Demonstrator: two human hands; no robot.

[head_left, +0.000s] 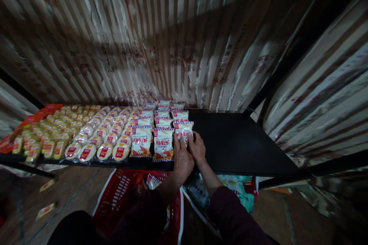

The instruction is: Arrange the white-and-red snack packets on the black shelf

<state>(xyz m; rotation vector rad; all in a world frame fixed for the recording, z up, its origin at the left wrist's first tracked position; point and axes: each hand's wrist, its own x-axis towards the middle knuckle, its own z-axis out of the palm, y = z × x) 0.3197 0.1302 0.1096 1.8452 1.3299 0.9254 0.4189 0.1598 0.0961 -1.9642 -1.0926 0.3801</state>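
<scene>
Both of my hands are at a white snack bag (184, 125) with a red and blue striped top edge, at the front of the right-hand column of bags. My left hand (183, 159) presses its fingers on the bag's left and lower front. On its right side my right hand (197, 147) grips it, thumb against the front. Just left stands a matching snack bag (163, 144), close to my left fingers. Another snack bag (141, 141) is beside that one, with several more in rows behind. My hands partly hide the held bag's lower part.
Round wrapped crackers (105, 151) fill rows left of the bags, then small yellow packets (34, 151) and an orange wrapper (37, 116). Black shelf surface (241, 141) extends right. Below are a red basket (115, 191) and green packages (235, 187). Packets (45, 211) lie on the floor.
</scene>
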